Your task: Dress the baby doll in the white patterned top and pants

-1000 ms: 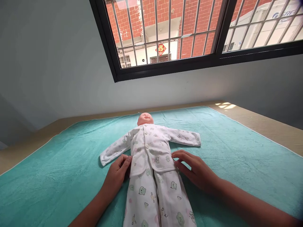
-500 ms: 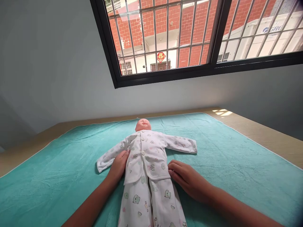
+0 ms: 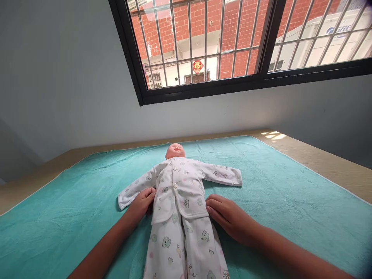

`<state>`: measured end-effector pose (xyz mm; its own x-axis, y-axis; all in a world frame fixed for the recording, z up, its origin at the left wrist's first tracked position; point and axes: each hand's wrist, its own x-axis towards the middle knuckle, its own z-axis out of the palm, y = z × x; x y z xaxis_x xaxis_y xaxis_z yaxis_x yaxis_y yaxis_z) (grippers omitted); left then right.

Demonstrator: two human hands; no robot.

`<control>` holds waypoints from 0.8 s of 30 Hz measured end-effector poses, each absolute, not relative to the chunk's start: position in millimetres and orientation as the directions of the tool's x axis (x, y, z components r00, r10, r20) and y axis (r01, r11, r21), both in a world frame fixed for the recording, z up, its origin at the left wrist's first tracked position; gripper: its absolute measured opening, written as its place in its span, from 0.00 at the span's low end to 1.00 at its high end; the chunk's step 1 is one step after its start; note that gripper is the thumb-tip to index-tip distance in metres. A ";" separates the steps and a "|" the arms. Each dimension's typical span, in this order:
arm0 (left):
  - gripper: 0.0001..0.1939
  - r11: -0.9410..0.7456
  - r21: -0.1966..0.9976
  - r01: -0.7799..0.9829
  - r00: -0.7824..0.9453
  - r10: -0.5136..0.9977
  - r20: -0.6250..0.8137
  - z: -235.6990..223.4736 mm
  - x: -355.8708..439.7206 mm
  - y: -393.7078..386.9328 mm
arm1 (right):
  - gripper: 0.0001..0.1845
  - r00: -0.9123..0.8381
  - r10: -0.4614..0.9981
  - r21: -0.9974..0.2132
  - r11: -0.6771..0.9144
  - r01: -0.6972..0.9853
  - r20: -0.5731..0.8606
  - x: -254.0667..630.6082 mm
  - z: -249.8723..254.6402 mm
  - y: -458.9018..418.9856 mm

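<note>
A baby doll (image 3: 175, 150) lies on its back on a teal towel (image 3: 279, 193), dressed in a white printed jacket (image 3: 180, 185) and matching trousers (image 3: 186, 248). My left hand (image 3: 142, 201) rests against the doll's side under the sleeve, fingers stretched along the jacket edge. At the opposite side, my right hand (image 3: 228, 217) lies flat on the towel with its fingertips touching the jacket hem. Neither hand grips anything.
The towel covers a tan surface (image 3: 328, 164) that ends at a grey wall (image 3: 72, 97). A barred window (image 3: 221, 46) with a black frame sits above, with a brick building outside.
My left hand slid up along the doll's side, then back slightly. My right hand stayed at the jacket hem. The view tilted a little.
</note>
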<state>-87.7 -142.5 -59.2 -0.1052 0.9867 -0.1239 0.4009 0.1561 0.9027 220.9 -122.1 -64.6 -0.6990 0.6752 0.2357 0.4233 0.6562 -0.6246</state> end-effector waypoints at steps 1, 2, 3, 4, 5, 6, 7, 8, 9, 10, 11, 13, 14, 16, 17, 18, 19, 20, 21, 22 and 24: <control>0.23 0.151 0.908 0.391 -0.097 0.988 -0.122 -58.3 -87.4 -143.5 | 0.20 -0.699 0.674 -0.623 0.659 0.421 0.239 220.8 -64.9 -122.2; 0.23 0.148 0.911 0.384 -0.095 0.988 -0.121 -57.6 -87.3 -144.2 | 0.20 -0.700 0.672 -0.624 0.660 0.419 0.242 220.7 -65.2 -122.2; 0.23 0.150 0.914 0.377 -0.095 0.988 -0.124 -57.2 -87.5 -144.6 | 0.20 -0.699 0.672 -0.625 0.660 0.416 0.244 220.7 -65.5 -122.3; 0.23 0.158 0.917 0.367 -0.099 0.986 -0.131 -57.3 -88.0 -144.5 | 0.20 -0.698 0.673 -0.628 0.659 0.415 0.245 220.8 -65.7 -122.2; 0.23 0.175 0.917 0.358 -0.104 0.984 -0.147 -57.8 -88.9 -144.0 | 0.20 -0.696 0.674 -0.630 0.657 0.414 0.247 220.8 -65.7 -122.1; 0.24 0.199 0.915 0.352 -0.110 0.979 -0.170 -58.8 -90.0 -143.2 | 0.20 -0.695 0.675 -0.630 0.657 0.413 0.248 220.7 -65.7 -121.9; 0.24 0.221 0.910 0.351 -0.115 0.975 -0.193 -60.1 -91.3 -142.2 | 0.20 -0.694 0.675 -0.630 0.657 0.414 0.248 220.5 -65.6 -121.6; 0.25 0.238 0.904 0.356 -0.117 0.971 -0.209 -61.7 -92.4 -141.4 | 0.20 -0.694 0.676 -0.628 0.657 0.416 0.247 220.2 -65.4 -121.3; 0.25 0.244 0.899 0.364 -0.116 0.969 -0.216 -63.1 -93.4 -140.8 | 0.20 -0.695 0.676 -0.626 0.657 0.419 0.245 219.9 -65.2 -120.9; 0.25 0.238 0.896 0.375 -0.110 0.971 -0.212 -64.4 -94.1 -140.6 | 0.20 -0.696 0.676 -0.626 0.657 0.421 0.242 219.5 -65.0 -120.7; 0.24 0.223 0.897 0.383 -0.101 0.975 -0.199 -65.2 -94.5 -140.8 | 0.20 -0.696 0.676 -0.626 0.656 0.422 0.240 219.1 -64.8 -120.7; 0.23 0.198 0.902 0.384 -0.087 0.980 -0.179 -65.2 -94.7 -142.5 | 0.20 -0.698 0.675 -0.627 0.656 0.421 0.238 218.7 -64.5 -121.2; 0.22 0.199 0.903 0.381 -0.084 0.980 -0.180 -64.5 -94.9 -143.7 | 0.20 -0.699 0.674 -0.628 0.656 0.419 0.238 218.7 -64.2 -121.7; 0.21 0.208 0.903 0.375 -0.076 0.978 -0.194 -62.4 -96.1 -146.1 | 0.20 -0.700 0.675 -0.632 0.652 0.419 0.233 219.3 -63.7 -122.7; 0.21 0.210 0.904 0.373 -0.066 0.978 -0.200 -61.4 -97.3 -146.9 | 0.19 -0.700 0.676 -0.634 0.650 0.420 0.229 219.9 -63.4 -122.8; 0.21 0.211 0.904 0.371 -0.056 0.977 -0.205 -60.7 -98.9 -147.2 | 0.19 -0.702 0.675 -0.634 0.649 0.420 0.226 220.6 -63.4 -122.7; 0.21 0.211 0.904 0.371 -0.045 0.977 -0.210 -60.5 -100.9 -147.0 | 0.19 -0.703 0.673 -0.631 0.653 0.420 0.229 221.4 -63.6 -122.4; 0.21 0.216 0.901 0.377 -0.032 0.975 -0.220 -60.5 -102.9 -146.2 | 0.18 -0.702 0.671 -0.624 0.660 0.419 0.239 222.2 -64.2 -122.0; 0.21 0.224 0.895 0.386 -0.018 0.972 -0.236 -60.8 -104.8 -145.1 | 0.17 -0.698 0.668 -0.611 0.673 0.417 0.259 222.8 -65.0 -121.7; 0.21 0.232 0.890 0.394 -0.006 0.968 -0.250 -61.0 -106.2 -143.9 | 0.16 -0.692 0.659 -0.588 0.696 0.412 0.295 223.2 -65.8 -121.9; 0.22 0.227 0.885 0.406 0.006 0.968 -0.252 -59.7 -106.8 -143.1 | 0.13 -0.686 0.609 -0.519 0.766 0.378 0.398 222.6 -66.5 -125.9</control>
<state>-106.8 -143.1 -59.7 0.0064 0.9678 -0.2517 0.4059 0.2275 0.8852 222.6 -125.9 -66.5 -0.6862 0.6085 0.3985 0.3782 0.7664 -0.5192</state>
